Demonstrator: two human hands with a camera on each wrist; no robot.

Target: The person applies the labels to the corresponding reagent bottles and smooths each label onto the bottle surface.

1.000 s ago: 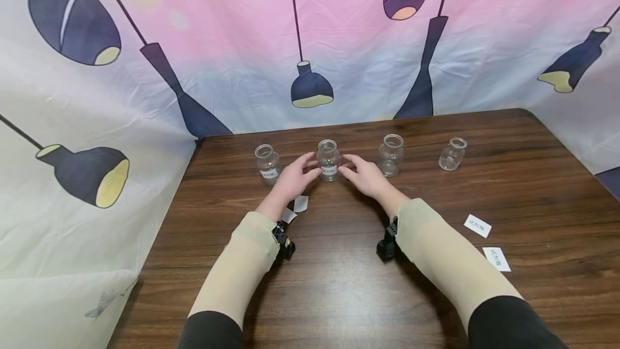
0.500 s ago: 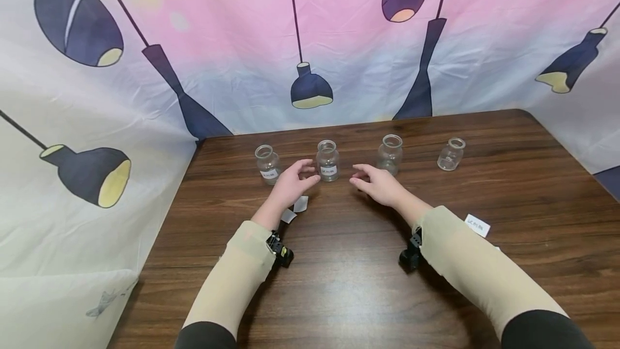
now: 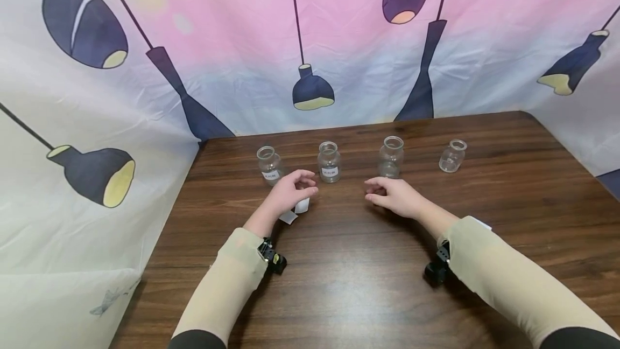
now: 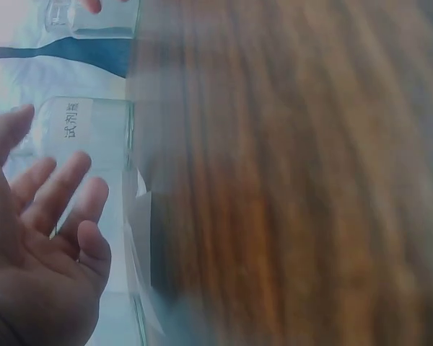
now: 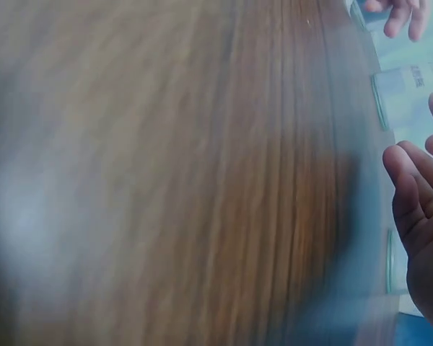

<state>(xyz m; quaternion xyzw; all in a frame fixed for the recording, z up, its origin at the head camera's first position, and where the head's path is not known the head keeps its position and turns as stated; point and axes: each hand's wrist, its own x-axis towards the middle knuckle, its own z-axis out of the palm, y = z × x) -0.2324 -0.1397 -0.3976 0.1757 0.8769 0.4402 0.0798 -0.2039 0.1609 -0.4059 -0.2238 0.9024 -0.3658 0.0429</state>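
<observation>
In the head view a glass jar (image 3: 329, 160) with a white handwritten label (image 3: 330, 172) stands upright between and beyond my two hands. My left hand (image 3: 290, 193) hovers in front of it, fingers loosely bent and holding nothing; the left wrist view shows its palm and spread fingers (image 4: 72, 187). Farther left a second labelled jar (image 3: 269, 163) stands partly behind that hand. My right hand (image 3: 394, 196) is also bare of any object, fingers relaxed, just in front of an unlabelled jar (image 3: 390, 156).
A smaller unlabelled jar (image 3: 452, 156) stands at the right of the row. Pale paper pieces (image 3: 289, 217) lie under my left hand. A white slip peeks out behind the right sleeve (image 3: 513, 273). The wooden table (image 3: 339, 284) meets a printed curtain (image 3: 358, 58) at the back.
Both hands have drawn away from the middle labelled jar, the left back toward the body and leftward, the right back and to the right. The jars have stayed in place.
</observation>
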